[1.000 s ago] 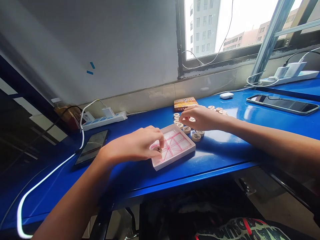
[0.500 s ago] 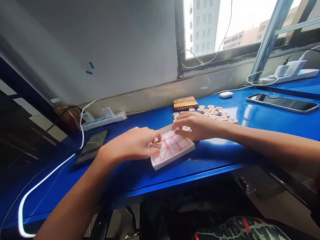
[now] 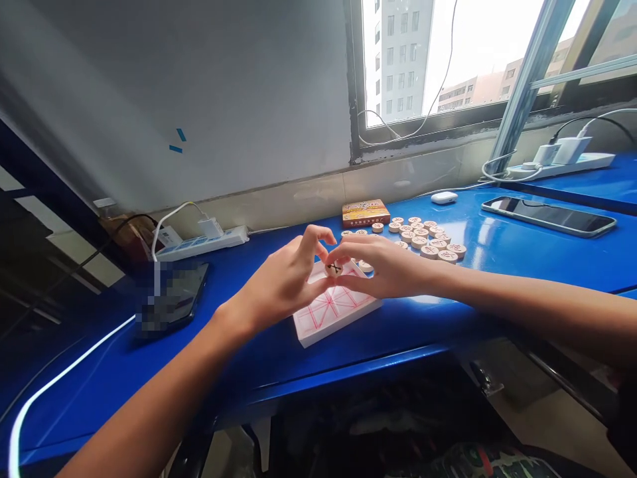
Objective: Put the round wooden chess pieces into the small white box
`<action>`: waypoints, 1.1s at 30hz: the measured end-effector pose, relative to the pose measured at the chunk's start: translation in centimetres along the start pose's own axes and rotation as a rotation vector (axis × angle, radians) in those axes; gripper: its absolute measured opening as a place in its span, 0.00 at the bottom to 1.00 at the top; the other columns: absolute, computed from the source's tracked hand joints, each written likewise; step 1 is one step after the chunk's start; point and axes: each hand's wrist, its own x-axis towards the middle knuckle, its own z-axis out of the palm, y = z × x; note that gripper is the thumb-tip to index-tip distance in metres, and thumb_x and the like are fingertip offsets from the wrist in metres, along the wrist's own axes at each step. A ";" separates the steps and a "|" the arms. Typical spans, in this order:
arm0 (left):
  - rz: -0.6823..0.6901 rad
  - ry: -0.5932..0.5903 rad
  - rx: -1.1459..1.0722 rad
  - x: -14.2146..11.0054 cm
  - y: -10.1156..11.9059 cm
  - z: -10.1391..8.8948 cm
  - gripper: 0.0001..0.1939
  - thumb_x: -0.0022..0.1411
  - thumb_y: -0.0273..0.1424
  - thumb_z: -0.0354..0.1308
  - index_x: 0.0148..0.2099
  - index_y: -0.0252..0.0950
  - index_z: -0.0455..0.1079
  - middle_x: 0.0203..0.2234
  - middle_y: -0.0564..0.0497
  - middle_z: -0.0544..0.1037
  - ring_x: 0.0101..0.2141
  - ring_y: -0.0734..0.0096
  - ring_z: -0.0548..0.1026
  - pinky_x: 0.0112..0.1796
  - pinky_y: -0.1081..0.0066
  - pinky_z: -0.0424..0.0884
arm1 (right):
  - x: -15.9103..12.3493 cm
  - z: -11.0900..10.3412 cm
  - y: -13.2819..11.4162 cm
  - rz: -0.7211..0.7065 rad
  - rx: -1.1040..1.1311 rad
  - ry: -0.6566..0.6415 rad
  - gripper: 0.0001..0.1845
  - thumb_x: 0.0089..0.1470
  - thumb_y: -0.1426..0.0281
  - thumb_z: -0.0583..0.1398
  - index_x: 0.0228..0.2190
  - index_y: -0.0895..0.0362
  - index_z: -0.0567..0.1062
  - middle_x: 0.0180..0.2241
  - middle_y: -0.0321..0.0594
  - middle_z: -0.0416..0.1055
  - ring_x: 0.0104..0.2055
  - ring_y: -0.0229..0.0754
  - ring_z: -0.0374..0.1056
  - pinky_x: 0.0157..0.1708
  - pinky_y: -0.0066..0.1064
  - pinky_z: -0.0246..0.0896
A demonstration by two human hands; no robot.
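Note:
My left hand [image 3: 283,282] and my right hand [image 3: 388,265] meet fingertip to fingertip just above a white tray [image 3: 318,325] with red grid lines. Between their fingertips is one round wooden chess piece [image 3: 333,268] with a black mark, lifted off the tray. Both hands touch it; my left index finger arches above it. The tray lies on the blue table [image 3: 448,305] near its front edge. Several more wooden chess pieces [image 3: 428,239] lie loose on the table behind my right hand. Beside them is a small orange box [image 3: 365,212].
A dark phone [image 3: 172,299] lies at the left, a power strip [image 3: 199,242] with white cables behind it. At the right are a second phone [image 3: 547,216], a white earbud case [image 3: 444,197] and another power strip [image 3: 567,161]. Wall and window stand behind.
My left hand lifted a piece from the tray's left side and moved right and up. My right hand left the loose pieces and came left to meet it over the tray.

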 end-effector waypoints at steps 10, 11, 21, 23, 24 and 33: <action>-0.190 -0.101 0.060 0.3 -0.2 1.5 0.22 0.61 0.42 0.54 0.54 0.40 0.54 0.44 0.48 0.71 0.42 0.61 0.73 0.41 0.63 0.68 | 0.5 -2.0 2.6 0.215 -0.258 0.102 0.09 0.53 0.67 0.56 0.36 0.56 0.73 0.32 0.39 0.75 0.34 0.41 0.70 0.33 0.29 0.58; -0.208 -0.151 0.078 0.3 -0.2 1.5 0.20 0.61 0.41 0.53 0.53 0.40 0.57 0.45 0.49 0.72 0.42 0.61 0.73 0.41 0.63 0.68 | 0.4 -2.5 3.6 0.289 -0.298 0.106 0.10 0.53 0.67 0.57 0.36 0.56 0.73 0.32 0.39 0.75 0.33 0.41 0.70 0.32 0.30 0.59; -0.311 -0.255 -0.038 0.5 -0.3 1.6 0.28 0.57 0.34 0.54 0.59 0.40 0.55 0.41 0.50 0.75 0.38 0.62 0.74 0.35 0.69 0.66 | -1.3 -4.4 10.3 0.587 -0.384 -0.110 0.13 0.50 0.63 0.60 0.36 0.56 0.75 0.35 0.46 0.76 0.35 0.47 0.71 0.30 0.32 0.60; -0.330 -0.227 -0.126 0.6 -0.3 1.6 0.26 0.56 0.32 0.53 0.57 0.39 0.57 0.36 0.52 0.76 0.33 0.65 0.73 0.31 0.71 0.65 | -1.1 -4.0 9.7 0.520 -0.405 -0.097 0.13 0.51 0.64 0.59 0.36 0.58 0.75 0.36 0.47 0.76 0.37 0.48 0.70 0.32 0.33 0.60; -0.334 -0.207 -0.166 0.6 -0.4 1.6 0.25 0.56 0.31 0.53 0.56 0.39 0.58 0.33 0.53 0.75 0.31 0.67 0.73 0.30 0.71 0.64 | -0.9 -3.9 9.2 0.474 -0.404 -0.073 0.12 0.52 0.64 0.58 0.35 0.58 0.75 0.36 0.48 0.76 0.37 0.48 0.70 0.33 0.34 0.59; -0.406 -0.002 -0.341 0.9 -0.8 0.6 0.23 0.55 0.34 0.56 0.53 0.37 0.61 0.28 0.54 0.72 0.28 0.69 0.70 0.28 0.71 0.62 | 0.8 -2.4 0.7 0.262 0.070 0.041 0.16 0.57 0.61 0.55 0.30 0.59 0.76 0.32 0.41 0.75 0.34 0.40 0.68 0.32 0.29 0.58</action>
